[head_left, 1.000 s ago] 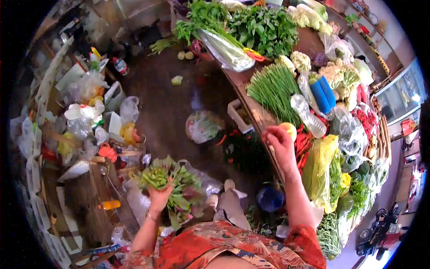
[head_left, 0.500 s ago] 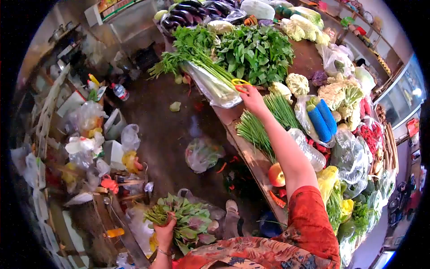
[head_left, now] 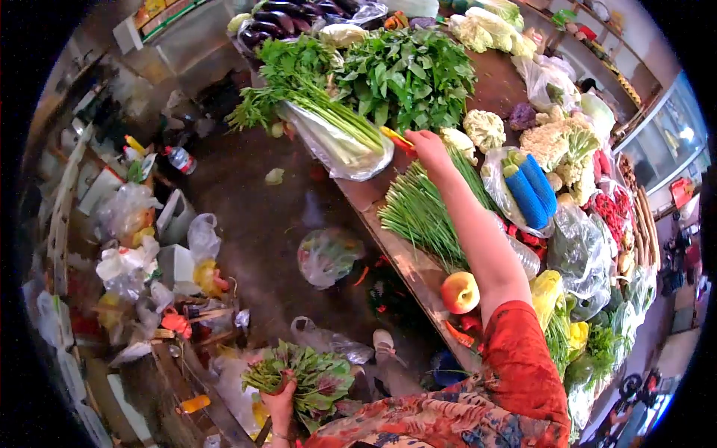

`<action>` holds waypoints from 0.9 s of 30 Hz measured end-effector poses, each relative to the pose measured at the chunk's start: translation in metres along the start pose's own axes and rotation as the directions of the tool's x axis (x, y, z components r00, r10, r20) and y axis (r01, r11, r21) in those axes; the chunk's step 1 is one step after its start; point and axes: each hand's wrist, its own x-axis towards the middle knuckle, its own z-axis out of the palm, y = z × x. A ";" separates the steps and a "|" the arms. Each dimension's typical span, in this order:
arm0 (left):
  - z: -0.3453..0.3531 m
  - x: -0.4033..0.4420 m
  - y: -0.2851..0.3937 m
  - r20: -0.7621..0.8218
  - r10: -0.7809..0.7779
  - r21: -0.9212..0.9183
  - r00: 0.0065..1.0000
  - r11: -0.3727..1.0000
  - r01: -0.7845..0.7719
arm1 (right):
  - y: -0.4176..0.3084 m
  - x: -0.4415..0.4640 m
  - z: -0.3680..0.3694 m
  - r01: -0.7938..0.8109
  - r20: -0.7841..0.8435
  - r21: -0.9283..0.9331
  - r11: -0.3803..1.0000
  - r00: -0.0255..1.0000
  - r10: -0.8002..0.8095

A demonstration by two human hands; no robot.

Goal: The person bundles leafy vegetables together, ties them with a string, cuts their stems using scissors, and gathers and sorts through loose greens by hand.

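Observation:
My left hand [head_left: 279, 399] is closed around the stems of a leafy bunch of greens [head_left: 317, 381], its leaves green with purple-red patches, held low near my body. Over the stall table, my right hand [head_left: 427, 149] is closed on a thin yellow and orange-red item [head_left: 396, 138], whose exact kind I cannot make out. That hand is just right of the cut end of a celery bunch [head_left: 340, 145] in clear plastic. Below my right forearm lies a spread of thin green stalks [head_left: 422, 216]. A pile of dark leafy greens [head_left: 407, 78] lies behind the hand.
Eggplants [head_left: 280, 19], cauliflower [head_left: 484, 130], blue-netted vegetables [head_left: 530, 194] and an apple [head_left: 459, 292] crowd the table. On the floor lie a filled plastic bag [head_left: 328, 257] and, at left, heaped bags [head_left: 131, 261]. My shoe [head_left: 383, 341] shows near the table leg side.
The view has shifted slightly. My right hand has moved a little away from the celery end with the yellow and orange-red item, which earlier showed as a loop. My left hand still holds the greens.

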 end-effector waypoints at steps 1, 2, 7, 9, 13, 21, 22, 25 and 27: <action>0.008 -0.005 0.010 0.005 0.041 0.132 0.999 0.990 -0.042 | -0.006 -0.017 -0.007 0.016 0.005 0.077 0.997 1.000 -0.017; 0.013 -0.007 0.014 0.018 0.083 0.259 0.996 0.962 -0.085 | -0.011 -0.035 -0.014 0.034 0.008 0.152 0.988 0.999 -0.036; -0.003 0.011 -0.010 0.158 0.073 0.129 0.985 0.987 -0.094 | 0.030 -0.095 -0.012 0.145 0.024 -0.171 0.975 0.989 -0.143; -0.014 0.020 -0.026 0.171 0.071 0.144 0.983 0.985 -0.097 | 0.012 -0.132 -0.014 0.195 0.071 -0.489 0.850 0.980 -0.184; -0.019 0.019 -0.020 0.292 0.036 0.081 0.956 0.995 -0.063 | 0.038 -0.143 -0.015 0.405 0.276 -0.797 0.449 0.904 -0.326; -0.062 0.022 -0.043 0.255 0.006 -0.121 0.967 0.992 0.026 | 0.070 -0.160 -0.012 0.231 0.141 -0.920 0.318 0.949 -0.282; -0.067 0.021 -0.042 0.244 0.002 -0.140 0.970 0.990 0.033 | 0.067 -0.166 -0.013 0.191 0.105 -0.885 0.425 0.970 -0.219; -0.076 0.008 -0.026 0.304 0.021 -0.065 0.952 0.998 -0.001 | 0.066 -0.186 -0.018 0.120 0.088 -0.982 0.148 0.974 -0.209; -0.076 -0.006 -0.010 0.394 0.132 0.088 0.910 0.980 -0.180 | 0.064 -0.199 -0.023 0.088 0.068 -0.978 0.188 0.991 -0.111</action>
